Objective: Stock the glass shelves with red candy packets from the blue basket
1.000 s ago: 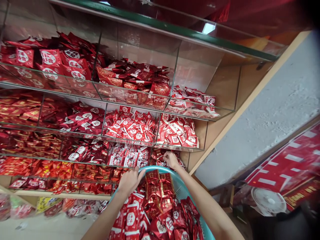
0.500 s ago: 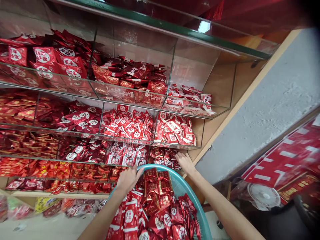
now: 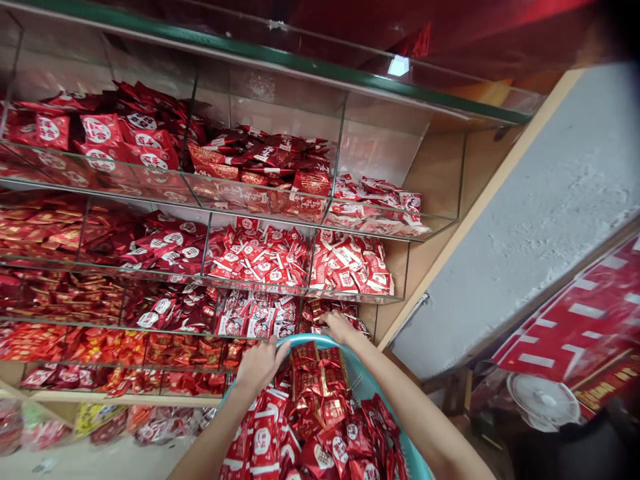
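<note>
My left hand (image 3: 259,367) is closed on the far-left rim of a teal plastic basket (image 3: 407,443), thumb along the edge. Inside the basket lie red candy packets (image 3: 265,437) with white labels, and shiny dark red and gold packets (image 3: 307,373) fill its far end. Beyond the rim, my right hand (image 3: 343,327) reaches into a shelf compartment of small dark red packets (image 3: 313,310). Its fingers are stretched over them, their tips partly hidden; no packet shows in the hand.
Glass-fronted shelves (image 3: 265,290) hold rows of red packets in divided compartments. A wooden side panel (image 3: 445,233) and grey wall (image 3: 560,180) bound them on the right. Bagged sweets (image 3: 163,423) lie below at left. A white round lid (image 3: 543,397) is at lower right.
My right hand has moved left, from the compartment's right end onto the packets. My left hand keeps its hold on the basket rim. The view has shifted slightly.
</note>
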{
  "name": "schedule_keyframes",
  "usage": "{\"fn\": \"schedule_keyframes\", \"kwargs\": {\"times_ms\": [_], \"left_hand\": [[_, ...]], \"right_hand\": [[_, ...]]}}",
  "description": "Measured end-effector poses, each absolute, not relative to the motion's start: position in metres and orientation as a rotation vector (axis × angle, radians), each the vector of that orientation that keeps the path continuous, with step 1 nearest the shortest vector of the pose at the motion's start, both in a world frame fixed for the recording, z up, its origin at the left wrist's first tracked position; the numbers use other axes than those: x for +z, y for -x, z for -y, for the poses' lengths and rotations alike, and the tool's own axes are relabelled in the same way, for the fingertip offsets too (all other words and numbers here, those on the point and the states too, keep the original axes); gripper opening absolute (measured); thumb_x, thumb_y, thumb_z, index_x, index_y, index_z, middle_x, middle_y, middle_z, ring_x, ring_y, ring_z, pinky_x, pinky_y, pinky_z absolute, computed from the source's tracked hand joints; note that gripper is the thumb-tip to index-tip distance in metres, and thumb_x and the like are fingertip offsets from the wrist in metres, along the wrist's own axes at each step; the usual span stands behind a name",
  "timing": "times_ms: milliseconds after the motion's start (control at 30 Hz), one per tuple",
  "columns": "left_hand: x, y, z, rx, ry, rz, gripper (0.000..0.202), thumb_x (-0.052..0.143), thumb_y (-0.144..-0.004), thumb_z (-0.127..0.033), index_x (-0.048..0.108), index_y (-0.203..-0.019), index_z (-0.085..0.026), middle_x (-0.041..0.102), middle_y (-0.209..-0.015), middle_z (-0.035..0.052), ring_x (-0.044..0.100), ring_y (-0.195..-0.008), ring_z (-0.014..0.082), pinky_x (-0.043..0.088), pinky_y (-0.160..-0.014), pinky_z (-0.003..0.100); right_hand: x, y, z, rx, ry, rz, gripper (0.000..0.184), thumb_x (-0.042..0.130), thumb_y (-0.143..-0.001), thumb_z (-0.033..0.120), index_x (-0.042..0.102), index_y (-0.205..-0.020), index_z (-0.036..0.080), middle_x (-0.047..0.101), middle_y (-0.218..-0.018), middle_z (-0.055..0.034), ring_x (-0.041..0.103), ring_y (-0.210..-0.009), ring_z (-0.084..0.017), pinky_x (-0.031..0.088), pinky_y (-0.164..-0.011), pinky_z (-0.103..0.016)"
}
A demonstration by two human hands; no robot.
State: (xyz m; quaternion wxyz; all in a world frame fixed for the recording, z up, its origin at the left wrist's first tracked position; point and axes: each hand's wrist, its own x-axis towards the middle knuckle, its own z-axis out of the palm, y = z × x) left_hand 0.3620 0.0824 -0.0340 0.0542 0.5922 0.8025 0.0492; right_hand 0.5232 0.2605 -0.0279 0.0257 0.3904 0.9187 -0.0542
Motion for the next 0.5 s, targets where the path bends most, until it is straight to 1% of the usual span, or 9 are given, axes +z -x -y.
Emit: {"fn": "schedule_keyframes", "kwargs": {"times_ms": [67, 133, 200, 300, 367, 500], "left_hand": [[-0.035, -0.362, -0.084, 0.153, -1.798, -2.485, 0.063, 0.006, -0.085, -0.052, 0.05, -0.107, -0.013, 0.063, -0.083, 0.0142, 0.06, -0.08, 0.023, 0.042, -0.068, 0.031], [-0.038, -0.362, -0.085, 0.162, -1.806, -2.516, 0.064, 0.005, -0.084, -0.053, 0.051, -0.105, -0.013, 0.063, -0.079, 0.0128, 0.061, -0.077, 0.0235, 0.043, -0.064, 0.031], [-0.04, -0.362, -0.086, 0.171, -1.815, -2.527, 0.064, 0.004, -0.084, -0.053, 0.05, -0.104, -0.013, 0.063, -0.077, 0.0123, 0.061, -0.075, 0.0236, 0.043, -0.062, 0.031], [-0.043, -0.361, -0.087, 0.186, -1.818, -2.526, 0.063, 0.005, -0.084, -0.054, 0.051, -0.102, -0.014, 0.064, -0.078, 0.012, 0.061, -0.075, 0.0237, 0.043, -0.062, 0.032], [-0.043, -0.36, -0.086, 0.186, -1.807, -2.514, 0.064, 0.006, -0.084, -0.054, 0.051, -0.102, -0.013, 0.064, -0.079, 0.0127, 0.061, -0.076, 0.0239, 0.043, -0.064, 0.032], [-0.042, -0.359, -0.085, 0.163, -1.827, -2.459, 0.062, 0.011, -0.085, -0.053, 0.049, -0.112, -0.011, 0.062, -0.089, 0.0168, 0.06, -0.083, 0.0229, 0.042, -0.071, 0.031]], "right_hand": [[-0.037, -0.515, -0.269, -0.205, -1.171, -2.809, 0.027, 0.06, -0.07, 0.033, 0.062, -0.095, 0.023, 0.063, -0.097, -0.005, 0.053, -0.095, -0.02, 0.034, -0.075, -0.025], [-0.044, -0.51, -0.276, -0.226, -1.148, -2.781, 0.026, 0.062, -0.067, 0.032, 0.064, -0.09, 0.022, 0.064, -0.091, -0.0064, 0.055, -0.09, -0.021, 0.035, -0.072, -0.026], [-0.05, -0.509, -0.282, -0.245, -1.137, -2.773, 0.021, 0.063, -0.065, 0.029, 0.065, -0.085, 0.021, 0.065, -0.088, -0.0063, 0.055, -0.088, -0.021, 0.035, -0.073, -0.027], [-0.056, -0.511, -0.287, -0.291, -1.129, -2.8, 0.018, 0.063, -0.066, 0.028, 0.065, -0.083, 0.022, 0.065, -0.09, -0.0056, 0.053, -0.092, -0.022, 0.034, -0.078, -0.029], [-0.06, -0.514, -0.29, -0.345, -1.126, -2.827, 0.018, 0.062, -0.067, 0.029, 0.064, -0.083, 0.022, 0.064, -0.092, -0.0045, 0.053, -0.092, -0.021, 0.033, -0.078, -0.028], [-0.068, -0.52, -0.294, -0.5, -1.121, -2.89, 0.02, 0.063, -0.064, 0.025, 0.063, -0.084, 0.021, 0.064, -0.088, -0.0021, 0.055, -0.081, -0.016, 0.036, -0.069, -0.023]]}}
